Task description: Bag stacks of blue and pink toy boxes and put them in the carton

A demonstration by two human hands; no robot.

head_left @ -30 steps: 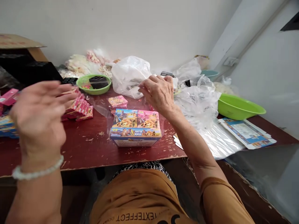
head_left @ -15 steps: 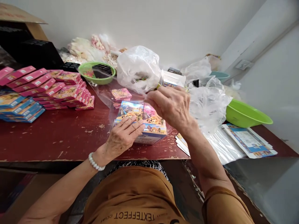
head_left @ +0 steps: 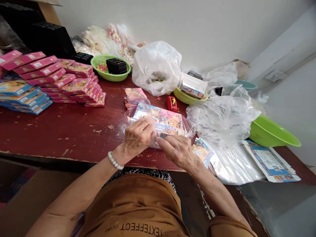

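Bagged boxes (head_left: 170, 120) between both grips (head_left: 137, 136) (head_left: 176, 151)

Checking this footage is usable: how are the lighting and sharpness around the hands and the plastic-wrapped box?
In the head view, light is soft and even with faint shadows; the clear plastic film around the printed cardboard box shows glare; the left hand and right hand look sharp.

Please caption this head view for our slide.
Left hand and right hand hold clear film around a printed box on a red table.
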